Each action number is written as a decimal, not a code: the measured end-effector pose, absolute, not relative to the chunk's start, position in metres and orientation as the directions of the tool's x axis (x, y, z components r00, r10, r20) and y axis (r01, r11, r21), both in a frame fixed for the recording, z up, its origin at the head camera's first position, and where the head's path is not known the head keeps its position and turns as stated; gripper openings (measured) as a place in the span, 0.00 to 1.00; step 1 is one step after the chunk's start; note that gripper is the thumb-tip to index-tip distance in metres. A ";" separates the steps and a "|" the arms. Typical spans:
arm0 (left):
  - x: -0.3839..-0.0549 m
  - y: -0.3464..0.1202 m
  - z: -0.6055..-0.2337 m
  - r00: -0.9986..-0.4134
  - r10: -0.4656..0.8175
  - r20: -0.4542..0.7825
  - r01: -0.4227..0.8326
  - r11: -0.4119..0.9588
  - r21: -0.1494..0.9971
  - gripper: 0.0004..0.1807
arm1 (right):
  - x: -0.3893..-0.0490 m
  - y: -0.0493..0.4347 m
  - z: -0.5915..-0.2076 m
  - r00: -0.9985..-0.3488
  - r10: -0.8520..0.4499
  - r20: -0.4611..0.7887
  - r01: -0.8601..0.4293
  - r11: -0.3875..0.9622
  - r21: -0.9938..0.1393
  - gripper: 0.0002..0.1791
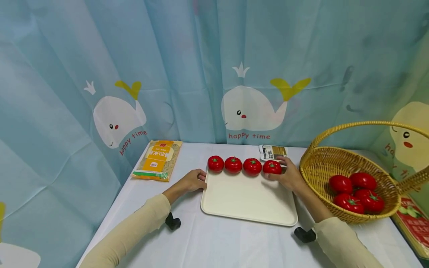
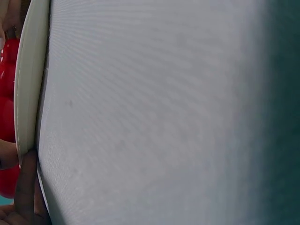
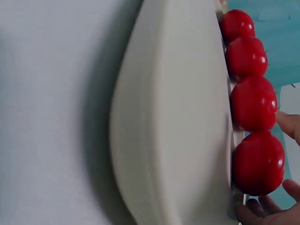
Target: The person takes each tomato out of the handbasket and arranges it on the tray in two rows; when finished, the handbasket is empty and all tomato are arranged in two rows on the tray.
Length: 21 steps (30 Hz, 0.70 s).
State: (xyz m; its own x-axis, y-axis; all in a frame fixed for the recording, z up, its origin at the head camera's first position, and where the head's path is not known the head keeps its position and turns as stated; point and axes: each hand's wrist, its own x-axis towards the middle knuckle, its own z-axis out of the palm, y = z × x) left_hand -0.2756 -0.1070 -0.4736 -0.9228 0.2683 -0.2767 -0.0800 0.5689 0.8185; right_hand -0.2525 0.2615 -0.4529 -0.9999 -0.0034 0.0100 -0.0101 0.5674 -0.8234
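Note:
Several glossy red tomatoes stand in a row along the far edge of a cream rectangular tray (image 1: 248, 201). My right hand (image 1: 289, 176) curves round the rightmost tomato (image 1: 272, 167), thumb on its near left side and fingers on its far right. In the right wrist view that tomato (image 3: 258, 163) sits between the thumb (image 3: 288, 125) and the fingers (image 3: 269, 212). My left hand (image 1: 192, 181) grips the tray's left edge near the far corner. Seen from the left wrist, its thumb (image 2: 7, 155) lies over the rim and a finger (image 2: 26, 183) is beneath.
At the right stands a yellow wicker basket (image 1: 310, 178) with a tall handle, holding several tomatoes (image 1: 348, 203). A small packet (image 1: 275, 152) lies behind the tray. To the left is an orange grain bag (image 1: 157, 160). A red box (image 1: 413, 219) lies partly under the basket's right side.

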 end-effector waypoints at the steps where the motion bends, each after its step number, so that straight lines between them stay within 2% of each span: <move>1: -0.276 -0.107 -0.474 -0.923 0.271 -0.273 -0.075 0.568 0.819 0.24 | -0.251 0.261 -0.452 -1.000 -0.007 0.013 -0.014 0.559 -0.829 0.52; 6: -0.276 -0.108 -0.474 -0.923 0.280 -0.263 -0.062 0.567 0.821 0.25 | -0.243 0.258 -0.448 -0.999 -0.025 0.031 -0.040 0.530 -0.847 0.52; 15: -0.275 -0.108 -0.474 -0.925 0.278 -0.258 -0.055 0.574 0.817 0.25 | -0.218 0.255 -0.439 -0.998 -0.047 0.047 -0.066 0.572 -0.818 0.55; 21: -0.275 -0.108 -0.474 -0.925 0.274 -0.262 -0.058 0.579 0.813 0.25 | -0.194 0.258 -0.428 -0.995 -0.076 0.059 -0.092 0.551 -0.829 0.52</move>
